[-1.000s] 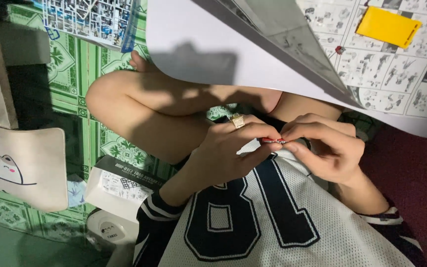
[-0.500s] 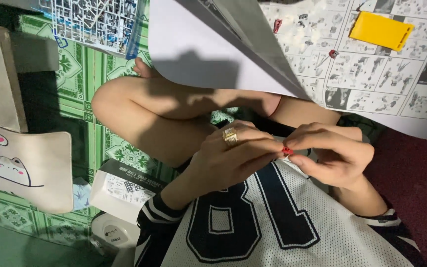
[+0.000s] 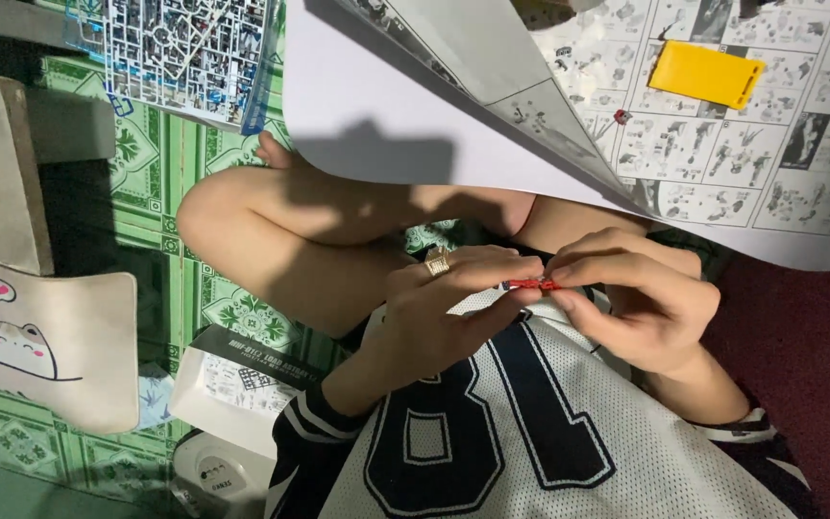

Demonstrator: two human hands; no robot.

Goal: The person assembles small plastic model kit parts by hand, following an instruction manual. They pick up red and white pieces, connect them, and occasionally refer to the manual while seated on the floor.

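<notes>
My left hand (image 3: 439,312), with a gold ring on one finger, and my right hand (image 3: 641,303) meet fingertip to fingertip over my lap. Between them they pinch a small, thin red plastic part (image 3: 530,284), which lies about level. Thumbs and forefingers of both hands grip it, and most of it is hidden by the fingers. The hands hover just above my white jersey with dark numbers (image 3: 530,432), in front of my bent bare leg (image 3: 290,231).
A large folded instruction sheet with drawings (image 3: 742,163) lies above the hands, with a yellow flat piece (image 3: 706,74) and a tiny red part (image 3: 620,117) on it. A bagged sprue of model parts (image 3: 184,53), a printed box (image 3: 242,375) and a cat-print cushion (image 3: 40,346) lie at left on green patterned floor.
The red part now shows more clearly between the fingertips. Both hands have shifted slightly right and kept their pinch on it.
</notes>
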